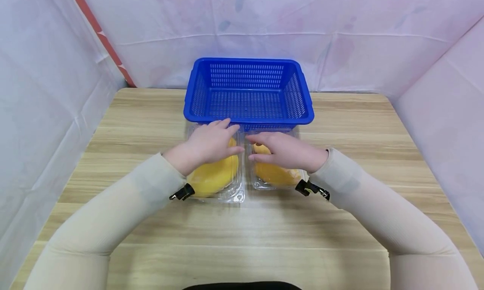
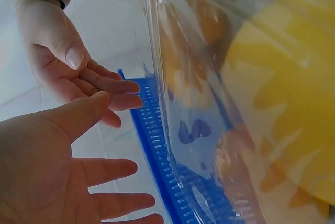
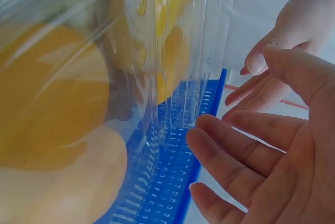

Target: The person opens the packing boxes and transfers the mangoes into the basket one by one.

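Two clear plastic clamshell boxes lie side by side in the head view. The left box [image 1: 236,189] holds a large, rounded yellow thing [image 1: 213,176]; the right box [image 1: 261,185] holds smooth orange-yellow things [image 1: 277,174], whose kind I cannot tell. Over the left box is my left hand [image 1: 208,143], its fingers spread and holding nothing. My right hand [image 1: 285,149] is over the right box with fingers loosely bent and nothing in them. Both wrist views show the left hand [image 2: 47,166] and right hand [image 3: 277,166] apart from the boxes' lids.
Just behind the boxes stands a blue plastic basket [image 1: 190,96] with slotted walls and nothing inside. Pale patterned cloth [image 1: 264,21] encloses the wooden table [image 1: 242,248] at the back and sides.
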Tool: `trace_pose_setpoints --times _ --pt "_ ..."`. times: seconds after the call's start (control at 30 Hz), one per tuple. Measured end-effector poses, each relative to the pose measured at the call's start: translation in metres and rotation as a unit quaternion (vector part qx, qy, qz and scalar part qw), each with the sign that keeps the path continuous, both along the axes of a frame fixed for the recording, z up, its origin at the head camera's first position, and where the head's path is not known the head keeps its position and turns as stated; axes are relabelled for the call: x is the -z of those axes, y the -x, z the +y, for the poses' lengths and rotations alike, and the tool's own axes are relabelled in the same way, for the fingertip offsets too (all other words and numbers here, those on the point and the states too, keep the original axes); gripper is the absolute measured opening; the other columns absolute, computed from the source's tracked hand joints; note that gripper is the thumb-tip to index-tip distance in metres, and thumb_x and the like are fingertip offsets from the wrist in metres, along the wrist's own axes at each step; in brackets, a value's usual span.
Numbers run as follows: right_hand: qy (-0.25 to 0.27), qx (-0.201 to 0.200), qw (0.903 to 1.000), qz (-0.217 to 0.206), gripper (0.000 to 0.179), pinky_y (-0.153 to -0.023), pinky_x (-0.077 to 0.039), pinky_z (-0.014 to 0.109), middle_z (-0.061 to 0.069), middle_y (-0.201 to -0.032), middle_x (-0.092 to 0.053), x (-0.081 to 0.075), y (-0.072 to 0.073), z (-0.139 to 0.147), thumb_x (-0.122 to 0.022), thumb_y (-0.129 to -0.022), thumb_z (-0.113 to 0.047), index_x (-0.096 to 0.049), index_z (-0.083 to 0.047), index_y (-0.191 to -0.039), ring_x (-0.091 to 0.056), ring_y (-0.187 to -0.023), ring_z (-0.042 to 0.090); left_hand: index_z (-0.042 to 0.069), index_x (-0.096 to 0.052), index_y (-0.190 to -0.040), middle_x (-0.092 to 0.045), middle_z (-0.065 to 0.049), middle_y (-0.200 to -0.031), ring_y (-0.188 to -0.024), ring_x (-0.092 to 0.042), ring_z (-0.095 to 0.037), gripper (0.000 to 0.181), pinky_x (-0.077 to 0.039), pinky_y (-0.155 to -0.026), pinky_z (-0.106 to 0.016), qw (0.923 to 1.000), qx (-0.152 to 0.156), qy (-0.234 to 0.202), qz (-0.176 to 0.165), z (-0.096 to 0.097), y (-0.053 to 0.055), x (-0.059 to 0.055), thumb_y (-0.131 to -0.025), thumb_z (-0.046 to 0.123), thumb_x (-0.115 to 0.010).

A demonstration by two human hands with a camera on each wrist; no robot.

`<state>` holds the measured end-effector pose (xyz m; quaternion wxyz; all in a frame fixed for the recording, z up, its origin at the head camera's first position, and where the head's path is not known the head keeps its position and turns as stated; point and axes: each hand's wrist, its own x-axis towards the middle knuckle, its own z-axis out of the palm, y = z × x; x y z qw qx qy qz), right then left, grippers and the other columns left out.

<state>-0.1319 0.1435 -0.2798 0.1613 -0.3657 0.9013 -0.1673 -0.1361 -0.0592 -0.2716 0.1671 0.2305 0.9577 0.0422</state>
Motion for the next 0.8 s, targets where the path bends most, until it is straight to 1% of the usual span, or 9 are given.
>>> trace_pose_setpoints --times 0.2,0.37,0.5,0.67,0.8 --pt "0.021 -0.007 0.9998 -0.001 0.053 -0.096 -0.042 0.042 0.013 -0.128 -0.055 0.003 -0.004 0.000 -0.058 -0.093 -0.032 -0.048 0.000 -0.134 -0.054 -0.114 0.027 0.016 -0.032 -0.146 -0.023 -0.014 -0.151 -0.137 -0.023 -0.033 0.070 -0.024 -0.106 -0.053 0.9999 0.013 0.001 -0.001 0.001 -0.004 0.003 -0.091 0.057 -0.044" --pt "0.032 -0.010 0.9995 -0.001 0.050 -0.087 -0.047 0.038 0.010 -0.115 -0.062 0.004 -0.008 -0.002 -0.060 -0.092 -0.029 -0.051 0.001 -0.131 -0.060 -0.097 0.023 0.015 -0.033 -0.146 -0.024 -0.014 -0.151 -0.137 -0.023 -0.032 0.071 -0.024 -0.106 -0.052 0.9998 0.021 0.004 0.003 0.001 -0.007 0.005 -0.091 0.059 -0.043" --pt "0.045 -0.023 0.9987 -0.003 0.046 -0.080 -0.050 0.035 0.006 -0.101 -0.065 0.007 -0.010 -0.003 -0.061 -0.092 -0.026 -0.054 0.002 -0.127 -0.061 -0.088 0.018 0.015 -0.034 -0.146 -0.025 -0.014 -0.150 -0.136 -0.025 -0.033 0.072 -0.025 -0.105 -0.053 0.9996 0.027 0.003 0.005 0.001 -0.009 0.006 -0.090 0.059 -0.044" --pt "0.066 -0.036 0.9971 -0.009 0.039 -0.076 -0.051 0.034 0.001 -0.093 -0.065 0.009 -0.012 -0.004 -0.061 -0.092 -0.023 -0.058 0.001 -0.122 -0.060 -0.082 0.011 0.013 -0.033 -0.146 -0.024 -0.014 -0.151 -0.135 -0.026 -0.034 0.073 -0.026 -0.105 -0.053 0.9994 0.035 0.001 0.002 0.001 -0.013 0.007 -0.091 0.059 -0.044" --pt "0.065 -0.035 0.9972 -0.016 0.036 -0.073 -0.051 0.033 -0.003 -0.088 -0.064 0.009 -0.015 -0.005 -0.060 -0.092 -0.024 -0.060 -0.002 -0.120 -0.058 -0.078 0.009 0.013 -0.033 -0.146 -0.024 -0.013 -0.151 -0.136 -0.026 -0.033 0.073 -0.027 -0.105 -0.052 0.9992 0.039 -0.001 0.000 0.000 -0.016 0.008 -0.091 0.060 -0.043"
